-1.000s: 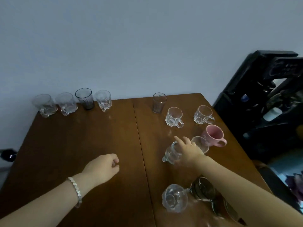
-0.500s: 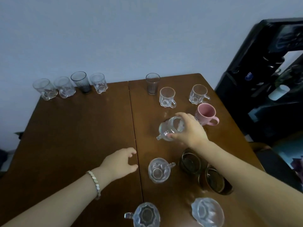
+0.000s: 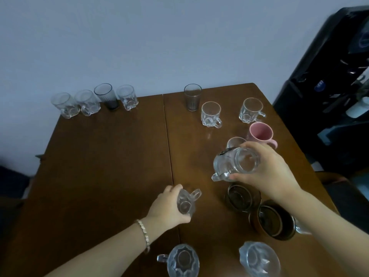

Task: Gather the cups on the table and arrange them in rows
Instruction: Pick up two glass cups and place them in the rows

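Note:
My right hand [image 3: 265, 172] grips a clear glass mug [image 3: 234, 163], lifted and tilted above the brown table [image 3: 103, 156]. My left hand [image 3: 169, 206] closes on a second clear mug [image 3: 186, 202] near the table's middle seam. At the far left edge a row of several glasses stands, one of them a dark tumbler [image 3: 106, 96]. On the right half stand a smoky tumbler [image 3: 192, 96], two clear mugs [image 3: 211, 114] [image 3: 251, 110], a pink mug [image 3: 260, 133] and a small glass [image 3: 235, 141]. Two brown cups [image 3: 242, 197] [image 3: 272, 219] and two clear mugs [image 3: 183, 260] [image 3: 259, 258] sit nearest me.
A grey wall runs behind the table. A black water dispenser [image 3: 329, 96] stands past the table's right edge. Bare wood spans the table's left half between the back row and my left arm.
My left hand has reached right and closed on the clear mug by the seam. My right hand has carried its mug nearer to me. The view has tipped further down.

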Demonstrator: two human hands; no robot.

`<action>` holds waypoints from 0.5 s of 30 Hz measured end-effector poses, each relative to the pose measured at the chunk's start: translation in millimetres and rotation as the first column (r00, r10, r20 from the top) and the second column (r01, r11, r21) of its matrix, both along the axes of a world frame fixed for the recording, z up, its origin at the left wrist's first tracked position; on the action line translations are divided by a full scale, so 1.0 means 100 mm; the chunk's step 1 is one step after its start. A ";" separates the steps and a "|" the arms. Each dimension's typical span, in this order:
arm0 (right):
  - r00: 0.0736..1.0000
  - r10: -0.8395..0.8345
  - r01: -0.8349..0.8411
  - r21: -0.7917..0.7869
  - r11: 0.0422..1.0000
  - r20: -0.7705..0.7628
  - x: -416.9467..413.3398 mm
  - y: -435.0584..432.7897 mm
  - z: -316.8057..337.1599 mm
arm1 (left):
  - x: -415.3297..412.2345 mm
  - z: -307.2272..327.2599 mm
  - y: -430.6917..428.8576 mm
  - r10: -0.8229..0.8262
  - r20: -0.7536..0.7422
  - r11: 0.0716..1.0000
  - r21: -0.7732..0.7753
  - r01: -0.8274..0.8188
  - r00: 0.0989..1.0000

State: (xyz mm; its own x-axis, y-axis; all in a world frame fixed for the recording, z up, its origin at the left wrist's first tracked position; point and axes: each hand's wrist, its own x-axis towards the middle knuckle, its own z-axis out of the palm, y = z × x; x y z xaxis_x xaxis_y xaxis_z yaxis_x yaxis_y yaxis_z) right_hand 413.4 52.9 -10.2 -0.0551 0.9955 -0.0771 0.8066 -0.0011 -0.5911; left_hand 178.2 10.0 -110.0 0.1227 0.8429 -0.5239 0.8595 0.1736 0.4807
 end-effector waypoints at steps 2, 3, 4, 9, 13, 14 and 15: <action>1.000 0.025 -0.025 -0.020 0.999 0.005 -0.18 0.02 -0.03 | -0.34 0.08 0.00 0.112 0.095 0.994 -0.028 -0.110 0.989; 0.999 0.041 -0.041 -0.040 0.998 0.004 -0.29 0.04 -0.04 | -0.54 0.13 0.01 0.144 0.107 0.989 -0.038 -0.141 0.984; 0.998 0.061 -0.060 -0.059 0.996 0.001 -0.42 0.07 -0.05 | -0.75 0.17 0.03 0.168 0.098 0.985 -0.048 -0.164 0.981; 0.987 0.163 -0.160 -0.149 0.976 0.009 -1.28 0.22 -0.13 | -1.88 0.38 0.18 0.199 -0.012 0.980 -0.023 -0.199 0.980; 0.979 0.203 -0.194 -0.187 0.963 0.030 -2.07 0.33 -0.19 | -2.76 0.46 0.38 0.219 -0.093 0.973 0.090 -0.211 0.971; 0.977 0.210 -0.199 -0.196 0.960 0.037 -2.27 0.36 -0.21 | -2.96 0.45 0.45 0.210 -0.104 0.973 0.123 -0.196 0.972; 0.977 0.210 -0.197 -0.206 0.959 0.042 -2.46 0.39 -0.23 | -3.16 0.43 0.53 0.189 -0.127 0.974 0.148 -0.169 0.974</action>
